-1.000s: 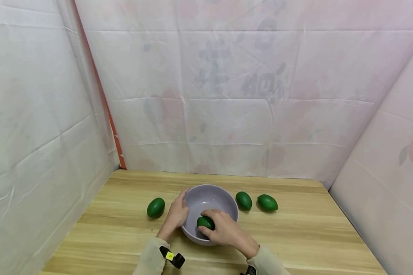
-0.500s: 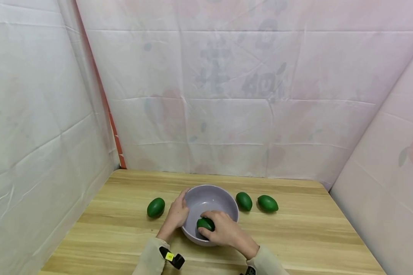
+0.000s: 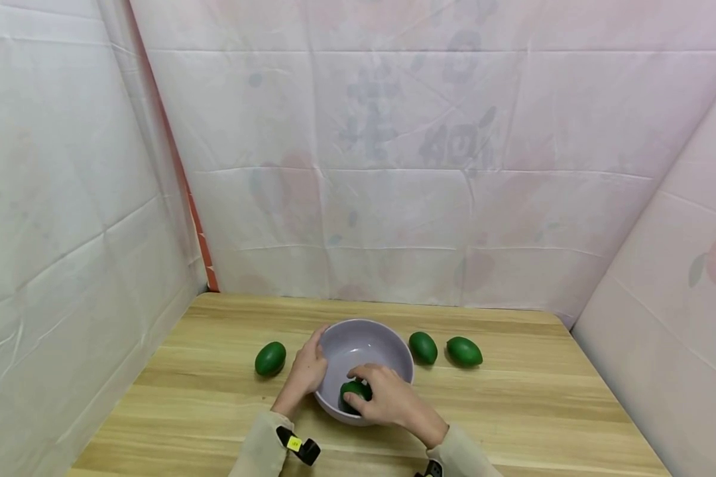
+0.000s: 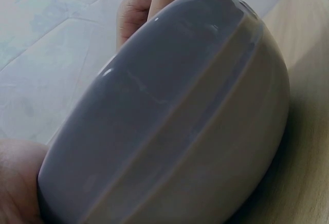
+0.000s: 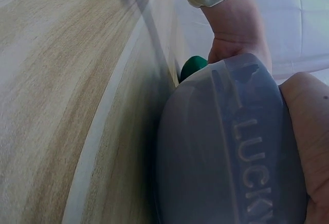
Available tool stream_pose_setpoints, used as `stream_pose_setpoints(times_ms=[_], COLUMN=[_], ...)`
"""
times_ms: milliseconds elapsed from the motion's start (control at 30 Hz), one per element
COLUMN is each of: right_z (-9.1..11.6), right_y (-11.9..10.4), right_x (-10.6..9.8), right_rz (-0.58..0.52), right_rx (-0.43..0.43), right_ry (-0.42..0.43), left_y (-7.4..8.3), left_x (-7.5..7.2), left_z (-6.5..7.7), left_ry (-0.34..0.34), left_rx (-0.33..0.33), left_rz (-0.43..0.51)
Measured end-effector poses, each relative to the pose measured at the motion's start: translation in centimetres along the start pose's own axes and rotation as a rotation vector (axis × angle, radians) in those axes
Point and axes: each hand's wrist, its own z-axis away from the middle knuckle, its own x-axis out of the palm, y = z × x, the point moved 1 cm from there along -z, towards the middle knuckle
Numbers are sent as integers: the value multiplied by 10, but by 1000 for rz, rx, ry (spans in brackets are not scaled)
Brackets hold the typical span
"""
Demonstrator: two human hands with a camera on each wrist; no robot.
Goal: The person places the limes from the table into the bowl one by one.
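Observation:
A purple-grey bowl (image 3: 364, 341) stands on the wooden table. My left hand (image 3: 307, 368) holds its left side, fingers along the outer wall near the rim. Inside the near part of the bowl is a dark green lime (image 3: 353, 392). My right hand (image 3: 384, 394) reaches over the near right rim, thumb and fingers curled around this lime, with a small gap under the fingertips. In the left wrist view the bowl wall (image 4: 169, 106) hides most of the left hand. The right wrist view shows raised lettering on the bowl (image 5: 205, 147) but not the lime inside.
One lime (image 3: 270, 360) lies on the table (image 3: 215, 397) left of the bowl. Right of it lie two more, a nearer lime (image 3: 423, 348) and a farther lime (image 3: 464, 352). Pale printed cloth (image 3: 388, 199) hangs behind the table and on both sides.
The lime in the bowl has sunk slightly, and a gap has appeared between it and my right fingertips. My left hand and the bowl have stayed put.

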Motion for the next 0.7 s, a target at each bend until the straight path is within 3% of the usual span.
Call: stream_pose_setpoints(times_ms=[700], right_z=[0], right_y=[-3], right_x=[-3], right_rz=[64], right_rx=[22], right_ry=[-6], left_y=[-2], left_x=[1], left_z=[-2], left_ry=[6], left_rx=[-1], left_rz=[-5])
